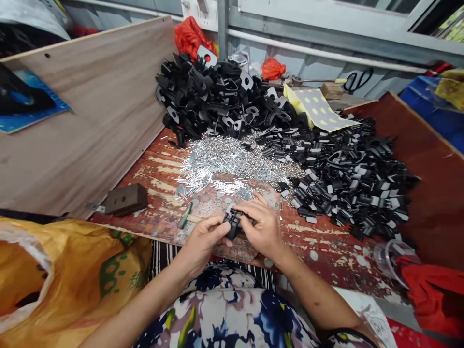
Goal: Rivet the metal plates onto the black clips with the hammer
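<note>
Both hands meet over the front edge of the worn red table (319,241), holding a small black plastic clip part (234,231) between them. My left hand (208,237) pinches its left side between thumb and fingers. From the right, my right hand (263,224) closes on the same part, thumb and forefinger pressed at its upper side. Fingers cover much of it, so its inner details are hard to make out. Just beyond the hands lies a heap of shiny metal pins and small springs (232,162). A green-handled tool (186,215) rests left of the hands.
Black plastic parts are piled at the back (206,92) and at the right (348,179). A brown block (125,199) sits at the left near a wooden board (97,106). A yellow sticker sheet (319,108), scissors (358,80) and a clear plastic cup (389,258) are also here.
</note>
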A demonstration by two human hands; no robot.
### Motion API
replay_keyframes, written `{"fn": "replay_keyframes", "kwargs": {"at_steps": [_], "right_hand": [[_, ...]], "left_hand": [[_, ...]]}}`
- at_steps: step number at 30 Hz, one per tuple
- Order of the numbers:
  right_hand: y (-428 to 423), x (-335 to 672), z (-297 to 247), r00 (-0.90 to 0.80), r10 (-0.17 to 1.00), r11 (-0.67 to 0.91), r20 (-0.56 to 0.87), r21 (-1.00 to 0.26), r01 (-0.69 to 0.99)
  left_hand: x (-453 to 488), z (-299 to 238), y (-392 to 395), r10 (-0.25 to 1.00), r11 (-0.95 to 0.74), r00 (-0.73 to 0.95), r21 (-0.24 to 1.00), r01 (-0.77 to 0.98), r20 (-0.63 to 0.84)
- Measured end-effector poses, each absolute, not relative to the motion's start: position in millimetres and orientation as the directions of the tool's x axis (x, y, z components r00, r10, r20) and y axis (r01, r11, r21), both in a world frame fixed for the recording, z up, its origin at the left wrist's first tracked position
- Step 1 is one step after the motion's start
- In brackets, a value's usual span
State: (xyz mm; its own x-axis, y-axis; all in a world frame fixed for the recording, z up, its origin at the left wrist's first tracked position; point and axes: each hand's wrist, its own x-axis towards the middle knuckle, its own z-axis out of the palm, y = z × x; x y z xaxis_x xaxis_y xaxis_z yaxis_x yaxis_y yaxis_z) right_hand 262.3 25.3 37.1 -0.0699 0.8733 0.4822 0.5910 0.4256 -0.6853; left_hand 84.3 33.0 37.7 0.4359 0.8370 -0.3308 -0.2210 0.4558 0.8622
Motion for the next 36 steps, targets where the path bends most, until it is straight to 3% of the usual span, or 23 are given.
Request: {"fn": "replay_keyframes", "kwargs": {"at_steps": [4,8,13,17,21,24,28,31,34,36], "right_hand": [[25,255,25,-0.037,0.871,0.427,0.489,-0.719,0.548],[41,270,15,0.034,0.875,0.359,0.483,-0.693,0.625],[53,306,6,0.14,0.913,0.233,0.383,-0.771,0.592],[44,320,14,0.257,0.838,0.204,0.481,-0.713,0.67],[25,296,28,0.083,0.824,0.338,0.561,-0.604,0.722],[14,268,30,-0.049,0.853,0.42,0.519,-0.628,0.655],[8,247,23,-0.021,0.863,0.421,0.504,-0.696,0.582],[12,246,18,0.097,0.902,0.331,0.421,-0.817,0.472],[22,250,13,0.313,0.93,0.132,0.192,-0.971,0.201],[27,255,11,0.36,0.929,0.074,0.091,-0.995,0.061]], "left_hand": [[86,34,35,0.833,0.475,0.444,0.838,-0.268,-0.33],[82,30,38,0.835,0.488,0.415,0.834,-0.258,-0.361],[69,25,40,0.81,0.544,0.391,0.81,-0.221,-0.437],[61,26,37,0.837,0.512,0.343,0.83,-0.22,-0.426],[67,31,31,0.84,0.477,0.393,0.856,-0.202,-0.375],[74,34,27,0.815,0.491,0.456,0.845,-0.212,-0.359],[77,38,26,0.808,0.497,0.478,0.835,-0.236,-0.346],[73,38,28,0.808,0.506,0.476,0.823,-0.259,-0.347],[67,37,30,0.8,0.526,0.472,0.811,-0.257,-0.37],[63,35,30,0.802,0.53,0.455,0.812,-0.243,-0.387]]}}
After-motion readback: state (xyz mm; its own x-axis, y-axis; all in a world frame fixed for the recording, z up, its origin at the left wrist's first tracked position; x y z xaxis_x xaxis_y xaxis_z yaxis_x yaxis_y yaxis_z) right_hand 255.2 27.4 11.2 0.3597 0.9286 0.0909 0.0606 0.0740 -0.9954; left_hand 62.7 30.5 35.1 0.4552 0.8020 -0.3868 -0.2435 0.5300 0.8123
